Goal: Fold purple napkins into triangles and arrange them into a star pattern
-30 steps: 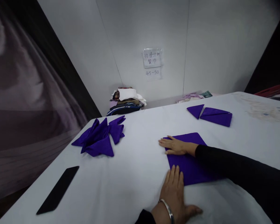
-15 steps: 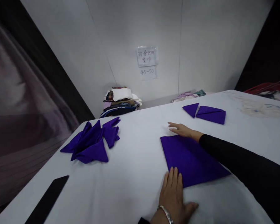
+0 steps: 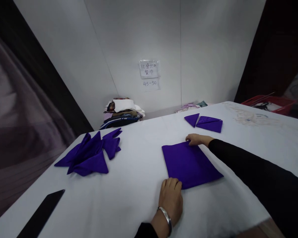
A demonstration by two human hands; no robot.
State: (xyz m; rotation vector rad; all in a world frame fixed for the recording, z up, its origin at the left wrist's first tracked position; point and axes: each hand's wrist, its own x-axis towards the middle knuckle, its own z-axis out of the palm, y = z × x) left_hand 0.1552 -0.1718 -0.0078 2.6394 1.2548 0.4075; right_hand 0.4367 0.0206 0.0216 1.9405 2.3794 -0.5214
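A purple cloth napkin point(image 3: 191, 167), folded into a flat four-sided shape with a pointed right corner, lies on the white-covered table point(image 3: 134, 158). At its near left corner my left hand point(image 3: 171, 198), wearing a silver bangle, has its fingers curled onto the cloth. My right hand point(image 3: 195, 139) reaches across from the right and pinches the far edge between thumb and fingers. The fingertips of the left hand are partly hidden by the hand itself.
Folded purple napkins point(image 3: 88, 155) stand at the left; flatter purple pieces point(image 3: 210, 124) lie at the far right. A black flat object point(image 3: 41, 215) rests near the left edge. Stacked clothes point(image 3: 124, 112) and a red basket point(image 3: 270, 102) are beyond the table.
Both hands have gone from outstretched fingers to curled fingers gripping the napkin's left corner and far edge. The camera view has shifted slightly.
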